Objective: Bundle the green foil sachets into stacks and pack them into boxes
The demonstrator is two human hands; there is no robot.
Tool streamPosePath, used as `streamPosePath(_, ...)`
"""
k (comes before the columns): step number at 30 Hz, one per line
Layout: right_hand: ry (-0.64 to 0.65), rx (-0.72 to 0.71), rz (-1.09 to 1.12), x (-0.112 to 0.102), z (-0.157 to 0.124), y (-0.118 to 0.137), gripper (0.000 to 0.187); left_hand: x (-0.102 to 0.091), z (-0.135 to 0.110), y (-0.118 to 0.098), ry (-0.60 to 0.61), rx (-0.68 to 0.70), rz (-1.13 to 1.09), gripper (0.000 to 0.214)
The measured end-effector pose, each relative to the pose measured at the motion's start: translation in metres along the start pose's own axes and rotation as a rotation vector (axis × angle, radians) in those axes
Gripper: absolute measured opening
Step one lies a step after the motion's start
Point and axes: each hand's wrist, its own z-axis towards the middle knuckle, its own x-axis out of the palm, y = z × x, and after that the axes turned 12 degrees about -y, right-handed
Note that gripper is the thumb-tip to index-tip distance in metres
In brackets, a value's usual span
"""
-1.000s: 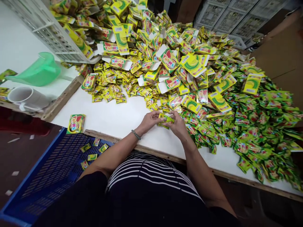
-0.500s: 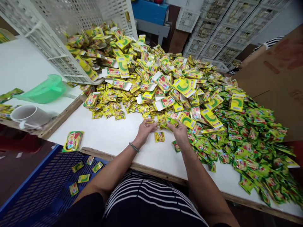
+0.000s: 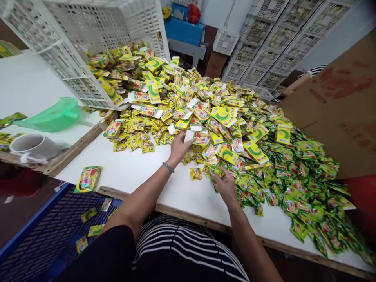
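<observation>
My left hand (image 3: 180, 148) grips the open white-flapped end of a small yellow and green box (image 3: 200, 138) at the near edge of the heap. In my right hand (image 3: 225, 184), a green sachet (image 3: 216, 171) is pinched between thumb and fingers, low over the table. One small yellow sachet (image 3: 196, 174) lies flat on the white tabletop (image 3: 176, 192) between my hands. Behind them rises a heap of yellow boxes (image 3: 225, 114), many with flaps open. Small yellow sachets (image 3: 132, 133) lie at its left front, and a pile of green sachets (image 3: 296, 184) spreads to the right.
A white crate (image 3: 70, 74) lies tipped at the back left, boxes spilling out. Left are a green scoop (image 3: 55, 115), a white mug (image 3: 35, 147) and a larger packet (image 3: 88, 179). A blue crate (image 3: 44, 223) stands below the edge; cardboard (image 3: 346, 98) and another person's arm (image 3: 296, 84) are right.
My left hand has moved up to the heap and taken hold of a box. My right hand has drawn slightly down and away from it, still with the green sachet.
</observation>
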Motion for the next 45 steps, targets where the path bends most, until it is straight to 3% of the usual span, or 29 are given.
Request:
streamPosePath(2, -0.013, 0.057, 0.048, -0.013, -0.002, -0.003, 0.047, -0.033, -0.011, -0.011, 0.124, 0.046, 0.13, 0.021)
streamPosePath(5, 0.022, 0.012, 0.057, -0.018, -0.004, 0.002, 0.044, -0.068, -0.029, -0.024, 0.399, 0.007, 0.351, 0.03)
streamPosePath(9, 0.01, -0.094, 0.097, -0.01, -0.006, 0.025, 0.041, -0.076, -0.057, -0.015, 0.656, -0.181, 0.33, 0.043)
streamPosePath(11, 0.067, -0.213, 0.108, -0.009, -0.003, 0.038, 0.038, -0.071, -0.071, -0.003, 0.674, -0.294, 0.213, 0.04)
streamPosePath(13, 0.198, -0.321, 0.038, -0.01, 0.004, 0.047, 0.034, -0.066, -0.083, 0.008, 0.615, -0.38, 0.106, 0.037)
streamPosePath(16, 0.395, -0.364, -0.141, -0.014, 0.015, 0.049, 0.03, -0.065, -0.094, 0.016, 0.528, -0.454, 0.015, 0.037)
streamPosePath(20, 0.591, -0.417, -0.244, -0.011, 0.024, 0.048, 0.02, -0.071, -0.104, 0.013, 0.574, -0.507, -0.034, 0.036)
streamPosePath(24, 0.84, -0.527, -0.293, 0.005, 0.032, 0.058, 0.004, -0.072, -0.109, 0.006, 0.587, -0.535, -0.075, 0.035)
streamPosePath(26, 0.886, -0.532, -0.333, 0.013, 0.034, 0.062, 0.006, -0.073, -0.109, 0.006, 0.579, -0.549, -0.082, 0.036)
streamPosePath(31, 0.668, -0.434, -0.274, 0.015, 0.019, 0.059, 0.022, -0.08, -0.111, 0.012, 0.515, -0.582, -0.104, 0.039)
streamPosePath(40, 0.401, -0.443, -0.114, 0.015, -0.004, 0.039, 0.012, -0.081, -0.113, 0.013, 0.496, -0.566, -0.106, 0.028)
streamPosePath(45, 0.402, -0.311, -0.009, 0.016, -0.005, 0.031, 0.017, -0.081, -0.114, 0.011, 0.5, -0.57, -0.115, 0.028)
